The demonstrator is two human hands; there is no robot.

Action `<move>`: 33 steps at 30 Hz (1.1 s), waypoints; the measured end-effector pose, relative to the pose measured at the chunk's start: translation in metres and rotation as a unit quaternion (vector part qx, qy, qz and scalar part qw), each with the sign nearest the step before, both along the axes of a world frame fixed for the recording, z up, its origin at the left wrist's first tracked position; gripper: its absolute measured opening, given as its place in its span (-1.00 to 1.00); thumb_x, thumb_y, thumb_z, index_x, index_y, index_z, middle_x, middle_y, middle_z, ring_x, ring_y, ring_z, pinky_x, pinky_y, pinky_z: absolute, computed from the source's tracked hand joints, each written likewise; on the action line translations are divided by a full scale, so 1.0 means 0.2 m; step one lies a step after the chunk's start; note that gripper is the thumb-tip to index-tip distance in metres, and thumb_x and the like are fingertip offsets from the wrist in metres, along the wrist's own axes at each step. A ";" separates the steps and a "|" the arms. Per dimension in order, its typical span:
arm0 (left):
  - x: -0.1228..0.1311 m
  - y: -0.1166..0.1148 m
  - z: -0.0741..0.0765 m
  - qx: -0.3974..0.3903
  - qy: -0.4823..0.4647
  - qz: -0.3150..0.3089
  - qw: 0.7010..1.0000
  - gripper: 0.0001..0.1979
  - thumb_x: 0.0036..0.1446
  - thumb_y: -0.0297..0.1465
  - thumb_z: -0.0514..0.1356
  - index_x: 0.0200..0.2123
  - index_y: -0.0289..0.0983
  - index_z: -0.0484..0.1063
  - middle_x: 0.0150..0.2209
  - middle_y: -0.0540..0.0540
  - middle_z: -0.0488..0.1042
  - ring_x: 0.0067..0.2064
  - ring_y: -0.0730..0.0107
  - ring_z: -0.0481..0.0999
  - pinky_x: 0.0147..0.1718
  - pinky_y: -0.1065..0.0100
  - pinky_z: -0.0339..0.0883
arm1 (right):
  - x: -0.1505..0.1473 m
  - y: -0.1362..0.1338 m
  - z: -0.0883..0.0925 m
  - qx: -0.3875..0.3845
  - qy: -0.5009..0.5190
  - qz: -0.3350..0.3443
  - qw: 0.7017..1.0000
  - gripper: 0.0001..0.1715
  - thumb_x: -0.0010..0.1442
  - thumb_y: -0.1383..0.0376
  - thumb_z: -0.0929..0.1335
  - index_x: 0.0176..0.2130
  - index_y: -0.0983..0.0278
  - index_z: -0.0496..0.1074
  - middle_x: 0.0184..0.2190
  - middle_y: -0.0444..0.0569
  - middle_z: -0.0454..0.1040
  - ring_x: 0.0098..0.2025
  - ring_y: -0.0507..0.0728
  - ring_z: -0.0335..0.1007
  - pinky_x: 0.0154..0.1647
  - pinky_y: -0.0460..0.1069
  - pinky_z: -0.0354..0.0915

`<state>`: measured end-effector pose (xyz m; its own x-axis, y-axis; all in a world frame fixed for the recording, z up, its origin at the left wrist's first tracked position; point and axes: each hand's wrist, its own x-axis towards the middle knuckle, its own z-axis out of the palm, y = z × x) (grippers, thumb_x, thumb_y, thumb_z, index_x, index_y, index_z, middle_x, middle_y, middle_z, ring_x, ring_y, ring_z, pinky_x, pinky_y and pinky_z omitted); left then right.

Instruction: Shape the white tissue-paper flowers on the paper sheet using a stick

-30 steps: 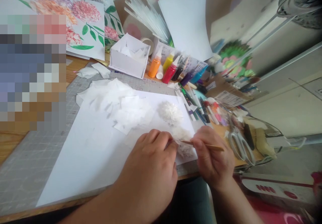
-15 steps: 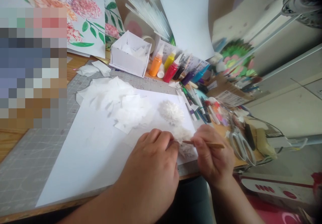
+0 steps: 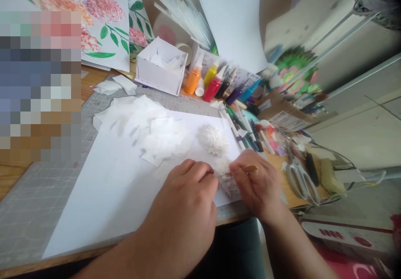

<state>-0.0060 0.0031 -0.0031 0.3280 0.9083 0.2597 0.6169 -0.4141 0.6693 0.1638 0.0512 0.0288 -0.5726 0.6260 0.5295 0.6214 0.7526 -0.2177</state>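
My left hand [image 3: 184, 206] rests curled on a large white sheet [image 3: 119, 187], its fingertips pinched on a small piece of white tissue at the edge of a fluffy tissue cluster [image 3: 228, 181]. My right hand [image 3: 255, 185] grips a thin wooden stick [image 3: 249, 169] and holds its tip into that same cluster. A finished white tissue pompom [image 3: 213, 139] lies just beyond the hands. A heap of cut white tissue squares [image 3: 140, 124] covers the sheet's far left part.
A grey cutting mat [image 3: 28, 212] lies under the sheet. Behind stand a white paper box [image 3: 159, 68], several coloured paint bottles [image 3: 213, 84], markers [image 3: 247, 128], scissors [image 3: 297, 178] and flower pictures [image 3: 103, 20]. The table's front edge runs just below my wrists.
My right hand has shifted left and turned, so the stick now shows shorter and points more into the tissue cluster. My left hand has barely moved.
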 end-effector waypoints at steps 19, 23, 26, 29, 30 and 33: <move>-0.01 0.01 0.04 0.053 0.064 -0.007 0.997 -0.58 0.15 -0.60 -0.03 0.02 -0.23 0.37 0.07 -0.14 0.36 0.09 0.20 0.33 0.06 0.06 0.33 | 0.21 -0.06 -0.20 -0.121 0.483 -0.134 0.857 -0.71 0.27 0.24 0.26 -0.45 0.30 0.35 -0.52 -0.12 0.35 -0.61 -0.06 0.21 -0.61 -0.13 0.19; 0.00 0.00 0.04 0.072 0.118 0.001 0.990 -0.61 0.21 -0.55 -0.01 0.06 -0.25 0.37 0.12 -0.17 0.33 0.13 0.15 0.31 0.09 0.00 0.30 | 0.20 -0.08 -0.24 -0.154 0.499 -0.105 0.847 -0.67 0.26 0.15 0.30 -0.45 0.29 0.38 -0.48 -0.10 0.42 -0.57 -0.04 0.30 -0.54 -0.10 0.26; 0.01 0.00 0.05 0.073 0.128 0.011 0.989 -0.64 0.20 -0.55 0.01 0.03 -0.26 0.40 0.09 -0.18 0.35 0.11 0.16 0.32 0.08 0.01 0.31 | 0.19 -0.09 -0.21 -0.171 0.465 -0.068 0.866 -0.69 0.21 0.14 0.35 -0.46 0.28 0.43 -0.52 -0.09 0.46 -0.52 0.02 0.38 -0.48 -0.08 0.31; 0.02 0.00 0.04 0.079 0.131 -0.001 0.988 -0.65 0.18 -0.55 0.04 0.00 -0.25 0.43 0.07 -0.18 0.36 0.09 0.15 0.33 0.07 0.01 0.31 | 0.19 -0.11 -0.18 -0.175 0.424 -0.052 0.887 -0.73 0.20 0.18 0.36 -0.46 0.27 0.47 -0.54 -0.09 0.48 -0.48 0.03 0.41 -0.45 -0.09 0.31; 0.02 0.00 0.04 0.082 0.131 -0.003 0.988 -0.65 0.17 -0.54 0.05 -0.01 -0.24 0.44 0.06 -0.18 0.36 0.09 0.14 0.33 0.07 0.00 0.31 | 0.19 -0.12 -0.17 -0.176 0.412 -0.050 0.893 -0.74 0.20 0.20 0.36 -0.46 0.28 0.47 -0.54 -0.09 0.49 -0.48 0.03 0.41 -0.44 -0.09 0.30; 0.01 0.00 0.03 0.084 0.126 -0.008 0.988 -0.69 0.16 -0.52 0.07 -0.07 -0.23 0.48 0.04 -0.17 0.38 0.06 0.12 0.35 0.05 -0.01 0.32 | 0.19 -0.12 -0.16 -0.176 0.388 -0.049 0.903 -0.73 0.22 0.22 0.34 -0.46 0.28 0.49 -0.54 -0.09 0.49 -0.48 0.03 0.41 -0.43 -0.11 0.28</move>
